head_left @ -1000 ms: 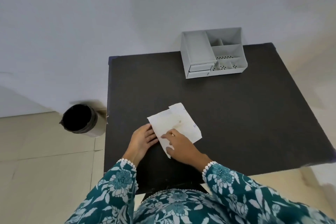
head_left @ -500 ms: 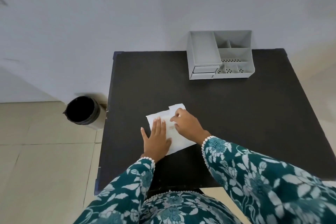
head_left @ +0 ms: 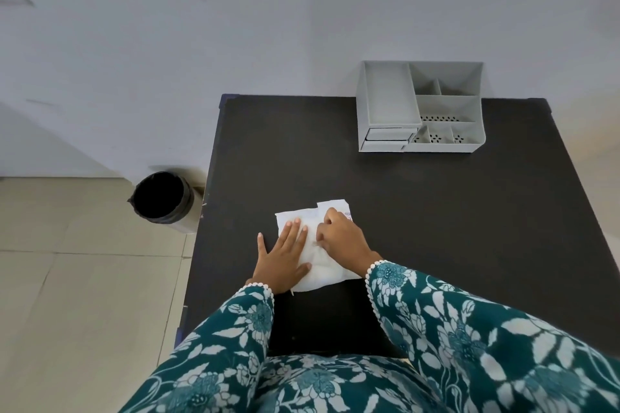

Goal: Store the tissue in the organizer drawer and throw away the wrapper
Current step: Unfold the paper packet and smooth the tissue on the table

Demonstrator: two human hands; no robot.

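On black square table (head_left: 436, 211), near front edge: white flat tissue packet (head_left: 317, 263) pressed flat under left hand (head_left: 285, 256), fingers spread open. Right hand (head_left: 340, 235) curled, fingertips pinched on packet top. Grey plastic organizer (head_left: 421, 107) well apart at back, drawers closed.

- One head-worn camera is looking steeply down from above at a dark table (head_left: 436, 211).
- It is sitting close over the person's sleeves (head_left: 469, 345).
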